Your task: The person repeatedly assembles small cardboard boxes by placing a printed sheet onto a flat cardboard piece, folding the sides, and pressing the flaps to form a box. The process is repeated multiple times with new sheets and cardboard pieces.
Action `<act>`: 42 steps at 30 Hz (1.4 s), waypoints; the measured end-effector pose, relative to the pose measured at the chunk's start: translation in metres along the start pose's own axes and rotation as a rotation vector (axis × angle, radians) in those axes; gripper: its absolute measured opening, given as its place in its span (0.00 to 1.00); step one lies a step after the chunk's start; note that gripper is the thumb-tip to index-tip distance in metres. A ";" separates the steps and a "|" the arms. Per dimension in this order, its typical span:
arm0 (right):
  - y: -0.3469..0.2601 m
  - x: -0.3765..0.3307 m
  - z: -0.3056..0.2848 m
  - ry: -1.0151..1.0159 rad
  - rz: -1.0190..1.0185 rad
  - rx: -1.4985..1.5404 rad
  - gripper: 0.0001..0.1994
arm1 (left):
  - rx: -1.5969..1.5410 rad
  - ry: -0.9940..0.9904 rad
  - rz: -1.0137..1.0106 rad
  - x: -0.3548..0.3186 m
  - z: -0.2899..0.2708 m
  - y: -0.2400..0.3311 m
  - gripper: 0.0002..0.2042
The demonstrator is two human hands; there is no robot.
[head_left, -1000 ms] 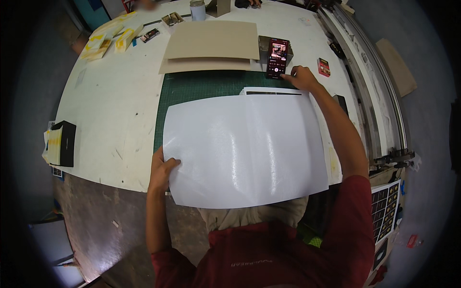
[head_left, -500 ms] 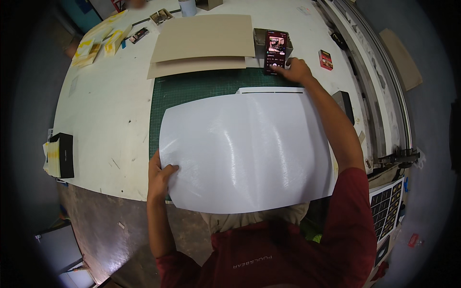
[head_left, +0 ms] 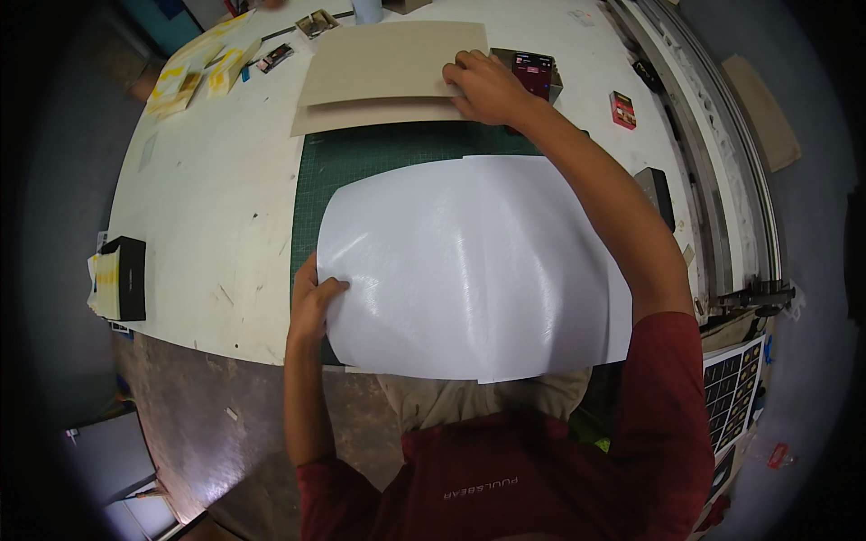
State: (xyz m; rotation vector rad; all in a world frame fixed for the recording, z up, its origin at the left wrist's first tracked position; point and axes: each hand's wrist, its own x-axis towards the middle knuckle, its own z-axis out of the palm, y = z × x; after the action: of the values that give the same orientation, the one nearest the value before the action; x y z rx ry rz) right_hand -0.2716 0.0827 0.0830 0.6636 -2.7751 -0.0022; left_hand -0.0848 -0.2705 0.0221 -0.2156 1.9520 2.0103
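A large glossy white sheet point(head_left: 406, 270) bows over the green cutting mat point(head_left: 311, 171) and overhangs the table's front edge. My left hand point(head_left: 316, 293) grips its left edge, thumb on top and fingers underneath. A faint vertical line runs down the sheet right of its middle. My right hand point(head_left: 492, 86) is over the right end of the beige boards point(head_left: 388, 63), with its fingers loosely curled and the thumb apart. Whether it touches the boards is unclear. Beside that hand a phone point(head_left: 532, 77) with a lit screen leans on a box, its lower part hidden.
A small red box point(head_left: 622, 110) lies at the right, near a long metal rail point(head_left: 690, 135). Yellow-and-white stacks point(head_left: 230, 68) stand at the far left. A black box point(head_left: 133, 278) with papers sits at the table's left edge. The far side has a small tray point(head_left: 317, 22).
My right hand has left the phone and moved left to the beige boards. My left hand has shifted the white sheet slightly up and right, covering the black-lined edge behind it.
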 end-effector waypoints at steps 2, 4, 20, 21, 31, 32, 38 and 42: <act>-0.003 -0.001 -0.003 -0.042 -0.014 0.026 0.15 | -0.021 -0.008 -0.005 0.000 -0.001 -0.005 0.29; -0.008 -0.002 -0.012 -0.005 -0.041 -0.034 0.14 | -0.034 -0.002 -0.013 0.001 -0.003 -0.011 0.29; 0.009 -0.237 -0.193 1.115 0.466 0.592 0.17 | 0.162 0.252 0.172 0.006 -0.009 -0.033 0.26; 0.007 -0.250 -0.201 1.097 0.554 0.666 0.17 | 0.253 0.349 0.264 0.004 -0.003 -0.028 0.26; -0.010 -0.298 -0.121 0.773 1.136 1.153 0.18 | -0.161 -0.728 0.163 -0.088 0.153 0.036 0.21; -0.011 -0.304 -0.116 0.796 1.137 1.243 0.19 | -0.182 -0.743 0.142 -0.091 0.164 0.036 0.20; -0.066 -0.349 -0.108 0.619 1.086 1.503 0.22 | -0.220 -0.665 0.133 -0.074 0.174 0.021 0.19; -0.076 -0.359 -0.088 0.467 1.006 1.245 0.22 | 0.283 -0.489 0.278 -0.055 0.165 0.031 0.26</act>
State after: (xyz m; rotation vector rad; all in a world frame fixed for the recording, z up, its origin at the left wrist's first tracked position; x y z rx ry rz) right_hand 0.0926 0.1799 0.0626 -0.5566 -2.0474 1.8297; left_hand -0.0240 -0.1142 0.0774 0.5885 1.9761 1.6905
